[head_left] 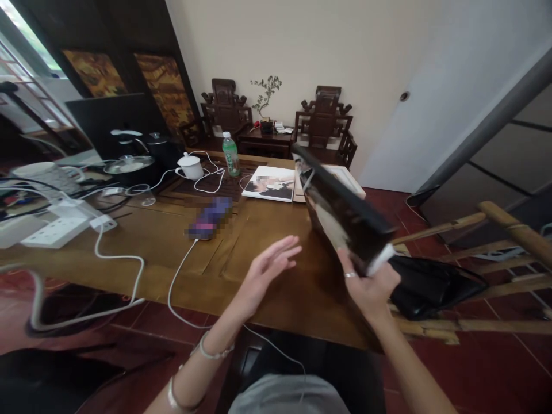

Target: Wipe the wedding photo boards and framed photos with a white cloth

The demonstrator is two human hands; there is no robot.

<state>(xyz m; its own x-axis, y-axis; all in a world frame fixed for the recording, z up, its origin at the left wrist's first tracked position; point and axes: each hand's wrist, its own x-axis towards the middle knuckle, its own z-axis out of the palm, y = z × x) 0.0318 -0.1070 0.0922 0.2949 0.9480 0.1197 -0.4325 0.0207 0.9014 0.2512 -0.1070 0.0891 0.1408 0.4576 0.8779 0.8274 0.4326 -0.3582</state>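
My right hand [366,284], a ring on one finger, grips the lower corner of a large dark book [340,215] and holds it tilted up above the wooden table [172,253]. My left hand [269,267] hovers over the table just left of the book, fingers stretched out and apart, holding nothing. A phone [210,217] lies on the table ahead of my left hand, with a white cable running from it toward me.
A second book [271,183] lies flat further back beside a green bottle [230,154] and a white teapot [190,167]. White power strips [58,230] and cables crowd the left. A black bag [431,287] rests on a bamboo chair at right.
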